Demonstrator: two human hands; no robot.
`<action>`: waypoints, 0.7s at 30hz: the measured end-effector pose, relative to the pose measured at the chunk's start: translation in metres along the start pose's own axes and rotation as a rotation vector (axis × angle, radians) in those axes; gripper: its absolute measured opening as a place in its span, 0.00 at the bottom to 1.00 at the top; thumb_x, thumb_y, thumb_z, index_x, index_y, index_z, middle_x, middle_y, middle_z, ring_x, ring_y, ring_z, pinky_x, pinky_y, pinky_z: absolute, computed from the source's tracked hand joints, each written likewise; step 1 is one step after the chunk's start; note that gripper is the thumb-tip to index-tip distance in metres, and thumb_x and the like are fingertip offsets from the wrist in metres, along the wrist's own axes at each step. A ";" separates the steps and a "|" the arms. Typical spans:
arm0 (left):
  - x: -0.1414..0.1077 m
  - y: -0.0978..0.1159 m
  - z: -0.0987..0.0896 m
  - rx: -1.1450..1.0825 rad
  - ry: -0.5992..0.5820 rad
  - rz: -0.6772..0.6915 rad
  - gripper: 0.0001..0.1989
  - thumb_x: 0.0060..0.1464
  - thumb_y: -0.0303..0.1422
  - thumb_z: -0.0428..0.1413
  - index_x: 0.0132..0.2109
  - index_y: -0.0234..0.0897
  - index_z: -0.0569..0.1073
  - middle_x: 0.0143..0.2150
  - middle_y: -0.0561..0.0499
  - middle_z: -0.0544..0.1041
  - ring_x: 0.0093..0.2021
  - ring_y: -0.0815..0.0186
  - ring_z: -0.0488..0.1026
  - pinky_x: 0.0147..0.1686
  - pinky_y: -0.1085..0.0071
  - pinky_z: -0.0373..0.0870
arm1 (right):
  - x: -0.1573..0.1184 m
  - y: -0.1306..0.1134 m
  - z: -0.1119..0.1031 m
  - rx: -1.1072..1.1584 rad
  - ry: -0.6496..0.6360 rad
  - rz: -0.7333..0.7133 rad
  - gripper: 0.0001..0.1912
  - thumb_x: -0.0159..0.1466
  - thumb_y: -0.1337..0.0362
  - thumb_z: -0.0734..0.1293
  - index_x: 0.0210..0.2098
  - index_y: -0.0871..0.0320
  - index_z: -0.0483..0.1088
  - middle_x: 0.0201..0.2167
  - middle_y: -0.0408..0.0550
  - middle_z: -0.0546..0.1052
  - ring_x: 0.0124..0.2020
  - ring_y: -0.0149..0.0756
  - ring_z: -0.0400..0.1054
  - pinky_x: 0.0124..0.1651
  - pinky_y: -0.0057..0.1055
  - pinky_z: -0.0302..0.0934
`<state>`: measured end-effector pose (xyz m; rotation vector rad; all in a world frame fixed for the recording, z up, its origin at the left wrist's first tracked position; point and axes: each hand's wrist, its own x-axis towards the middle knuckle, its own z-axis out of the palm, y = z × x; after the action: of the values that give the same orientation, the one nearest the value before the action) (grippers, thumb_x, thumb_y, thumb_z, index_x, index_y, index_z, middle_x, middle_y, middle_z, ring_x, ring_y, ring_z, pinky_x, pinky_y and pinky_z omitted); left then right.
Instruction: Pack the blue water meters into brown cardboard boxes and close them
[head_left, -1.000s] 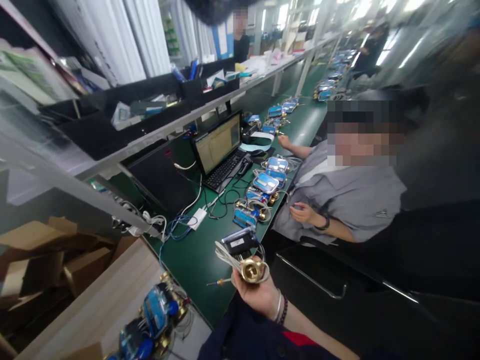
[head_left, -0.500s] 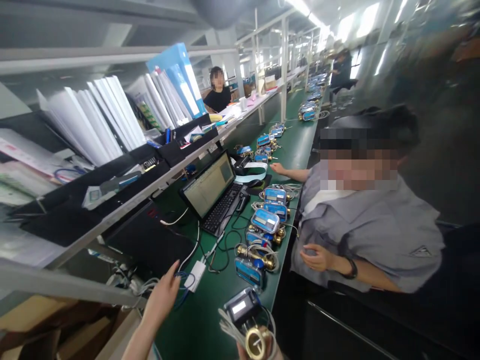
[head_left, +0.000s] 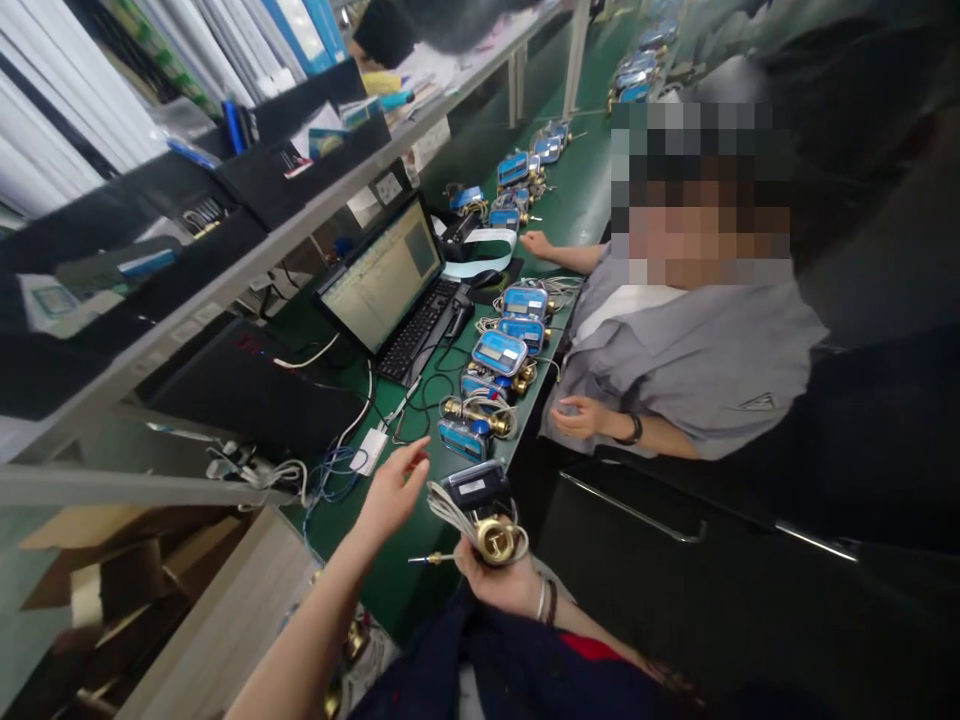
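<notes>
My right hand (head_left: 504, 582) is wrapped round the brass pipe body of a meter (head_left: 475, 486). The meter has a dark box with a small label or display, and a grey cable is coiled about it. A thin probe (head_left: 431, 558) on its lead sticks out to the left. Nothing is in my left hand (head_left: 391, 492); it hovers over the green bench with fingers apart, left of the held meter. Just beyond both hands lies a blue-faced meter (head_left: 463, 440) with brass fittings, first in a row of several.
A laptop (head_left: 390, 285) stands open on the green bench (head_left: 420, 600), with a white adapter (head_left: 369, 452) and cables nearby. A co-worker in a grey shirt (head_left: 675, 350) sits at the right edge. Cardboard (head_left: 112, 580) lies lower left, below a shelf of folders (head_left: 67, 110).
The view has tilted down. My left hand has moved from beside the adapter and cables toward the held meter. My right hand still grips that meter, now shown more fully.
</notes>
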<state>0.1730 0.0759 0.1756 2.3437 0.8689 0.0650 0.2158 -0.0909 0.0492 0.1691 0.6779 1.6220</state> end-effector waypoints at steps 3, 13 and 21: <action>-0.034 -0.016 0.020 -0.086 0.022 -0.083 0.20 0.56 0.36 0.46 0.54 0.37 0.70 0.49 0.46 0.75 0.49 0.64 0.71 0.51 0.66 0.66 | -0.005 0.003 0.003 -0.004 -0.038 0.024 0.06 0.51 0.69 0.68 0.29 0.63 0.67 0.29 0.45 0.76 0.35 0.31 0.71 0.40 0.31 0.69; -0.072 -0.040 0.040 -0.186 0.204 -0.193 0.21 0.55 0.40 0.45 0.50 0.38 0.73 0.51 0.45 0.75 0.52 0.61 0.70 0.54 0.64 0.65 | 0.000 0.016 -0.012 -0.128 -0.002 0.061 0.09 0.47 0.70 0.71 0.26 0.61 0.67 0.25 0.40 0.75 0.33 0.29 0.71 0.39 0.28 0.69; -0.076 -0.045 0.050 -0.246 0.281 -0.203 0.20 0.55 0.39 0.45 0.50 0.39 0.73 0.50 0.45 0.76 0.51 0.61 0.71 0.54 0.63 0.65 | 0.003 0.010 -0.015 -0.240 0.050 0.067 0.11 0.45 0.67 0.72 0.25 0.59 0.66 0.26 0.41 0.75 0.33 0.31 0.71 0.41 0.32 0.70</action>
<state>0.1003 0.0291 0.1215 2.0354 1.1601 0.4017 0.1995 -0.0935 0.0415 -0.0245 0.5146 1.7619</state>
